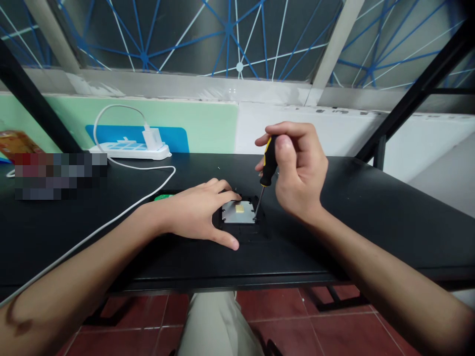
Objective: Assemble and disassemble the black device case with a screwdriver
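My right hand (302, 170) is closed around a screwdriver (271, 158) with a black and yellow handle. Its thin shaft slants down to the right edge of a silver metal plate (232, 216), where the tip meets a corner. A small pale yellow square (239, 209) sits on the plate, which is set in a flat black casing (260, 228). My left hand (196, 207) lies over the casing's left part, fingers spread and resting by the plate. Part of a green piece (163, 197) shows behind my left wrist; the rest is hidden.
A white power strip (137, 151) with a plugged-in charger (152, 137) stands against the wall. Its white cable (148, 198) runs across the black table (371, 212) under my left arm. Blurred-out items (59, 175) lie at the far left. Black metal frame bars (404, 104) rise at both sides.
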### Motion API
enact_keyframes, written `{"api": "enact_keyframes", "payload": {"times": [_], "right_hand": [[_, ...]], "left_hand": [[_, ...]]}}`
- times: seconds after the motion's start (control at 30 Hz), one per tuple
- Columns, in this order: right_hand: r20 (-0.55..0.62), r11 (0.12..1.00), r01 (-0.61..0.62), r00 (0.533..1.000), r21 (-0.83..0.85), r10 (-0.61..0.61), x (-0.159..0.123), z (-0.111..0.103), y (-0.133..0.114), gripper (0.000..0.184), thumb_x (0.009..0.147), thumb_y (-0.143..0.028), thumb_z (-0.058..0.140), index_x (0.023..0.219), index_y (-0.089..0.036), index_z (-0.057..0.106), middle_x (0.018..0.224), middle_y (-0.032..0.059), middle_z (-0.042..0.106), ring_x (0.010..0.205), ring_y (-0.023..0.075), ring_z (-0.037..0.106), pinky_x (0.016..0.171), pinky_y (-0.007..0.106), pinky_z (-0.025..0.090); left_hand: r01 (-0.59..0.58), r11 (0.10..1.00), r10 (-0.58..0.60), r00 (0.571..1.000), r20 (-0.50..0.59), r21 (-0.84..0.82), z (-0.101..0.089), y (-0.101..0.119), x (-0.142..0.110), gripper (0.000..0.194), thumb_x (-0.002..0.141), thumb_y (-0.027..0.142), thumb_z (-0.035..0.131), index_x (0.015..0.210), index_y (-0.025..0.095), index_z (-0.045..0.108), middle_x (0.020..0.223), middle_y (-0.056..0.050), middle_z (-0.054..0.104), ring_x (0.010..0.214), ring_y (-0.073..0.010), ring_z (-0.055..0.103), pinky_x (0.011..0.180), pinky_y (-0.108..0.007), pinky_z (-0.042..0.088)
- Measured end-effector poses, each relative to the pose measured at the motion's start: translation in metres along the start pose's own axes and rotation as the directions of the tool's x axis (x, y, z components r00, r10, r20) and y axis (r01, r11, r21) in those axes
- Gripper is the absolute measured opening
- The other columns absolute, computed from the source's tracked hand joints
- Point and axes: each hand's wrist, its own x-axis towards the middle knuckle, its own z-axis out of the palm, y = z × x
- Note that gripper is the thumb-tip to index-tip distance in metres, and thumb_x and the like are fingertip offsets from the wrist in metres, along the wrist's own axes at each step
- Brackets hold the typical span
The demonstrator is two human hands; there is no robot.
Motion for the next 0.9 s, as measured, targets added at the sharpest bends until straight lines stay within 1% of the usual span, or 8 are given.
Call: {"api": "enact_keyframes", "payload": {"times": [0.1,0.2,0.37,0.47,0.53,0.63,0.77,0.9], "right_hand": [[-0.010,0.994,-0.048,0.999,0.093,0.049,-0.001,0.001,-0.003,0.020,0.102,-0.034,0.039,0.107,-0.027,0.057,0.093,-0.0019,0.071,0.052,0.0087,0.062,0.046,0.026,0.051],[0.009,0.991,-0.058,0.998,0.123,0.057,-0.001,0.001,-0.004,0.019,0.102,-0.037,0.040,0.105,-0.028,0.056,0.094,-0.0016,0.071,0.054,0.0088,0.063,0.047,0.025,0.051],[0.016,0.999,-0.018,1.000,0.048,0.018,-0.002,0.000,0.003,0.020,0.095,-0.045,0.053,0.108,-0.030,0.058,0.103,-0.0002,0.060,0.058,0.0067,0.060,0.049,0.024,0.055],[0.004,0.999,0.016,1.000,-0.030,-0.016,-0.001,-0.001,0.007,0.022,0.090,-0.044,0.061,0.108,-0.030,0.059,0.105,0.0013,0.060,0.062,0.0087,0.060,0.048,0.025,0.055],[0.002,0.998,0.039,0.999,-0.046,-0.039,0.000,-0.001,0.007,0.022,0.089,-0.041,0.063,0.107,-0.029,0.060,0.107,0.0018,0.062,0.063,0.0099,0.061,0.049,0.026,0.056],[0.020,0.999,0.037,0.999,-0.014,-0.036,0.000,-0.001,0.003,0.018,0.095,-0.038,0.055,0.111,-0.030,0.058,0.104,0.0007,0.067,0.060,0.0093,0.063,0.050,0.026,0.056],[0.034,0.998,0.015,0.999,0.065,-0.017,-0.001,0.000,-0.005,0.018,0.101,-0.036,0.041,0.111,-0.030,0.055,0.099,-0.0015,0.072,0.055,0.0089,0.064,0.046,0.026,0.054],[0.030,0.997,0.009,0.999,0.081,-0.011,-0.001,0.001,-0.005,0.015,0.098,-0.039,0.048,0.107,-0.028,0.052,0.101,-0.0008,0.068,0.058,0.0094,0.064,0.047,0.027,0.055]], "left_hand": [[0.002,1.000,-0.002,1.000,0.004,-0.006,0.000,0.000,0.000,0.084,0.076,0.073,0.064,0.139,0.021,0.046,0.132,-0.011,0.050,0.120,-0.0306,0.046,0.099,-0.041,0.041],[0.006,1.000,-0.006,1.000,0.006,-0.007,-0.001,0.001,0.000,0.084,0.075,0.073,0.065,0.139,0.022,0.046,0.131,-0.011,0.050,0.119,-0.0307,0.046,0.099,-0.041,0.041],[0.012,1.000,-0.012,1.000,0.000,-0.013,0.000,0.001,0.000,0.083,0.075,0.071,0.067,0.138,0.021,0.048,0.132,-0.012,0.050,0.122,-0.0315,0.046,0.100,-0.040,0.041],[0.009,1.000,-0.009,1.000,-0.006,-0.011,0.000,0.001,0.000,0.082,0.074,0.072,0.067,0.138,0.022,0.048,0.132,-0.012,0.050,0.122,-0.0322,0.046,0.100,-0.041,0.041],[0.015,1.000,-0.015,1.000,-0.003,-0.007,0.000,0.001,0.000,0.083,0.074,0.072,0.067,0.138,0.022,0.048,0.132,-0.012,0.050,0.122,-0.0327,0.046,0.100,-0.042,0.041],[0.017,1.000,-0.017,1.000,0.003,-0.012,0.000,0.001,0.000,0.083,0.075,0.072,0.066,0.138,0.021,0.047,0.132,-0.013,0.050,0.121,-0.0326,0.046,0.099,-0.043,0.042],[0.013,1.000,-0.012,1.000,0.008,-0.019,0.001,0.000,0.000,0.083,0.076,0.073,0.063,0.140,0.023,0.045,0.131,-0.012,0.049,0.121,-0.0315,0.045,0.098,-0.041,0.043],[0.004,0.999,-0.004,1.000,-0.004,-0.031,0.003,-0.001,0.000,0.083,0.076,0.072,0.064,0.140,0.023,0.045,0.133,-0.012,0.048,0.121,-0.0314,0.045,0.098,-0.041,0.043]]}}
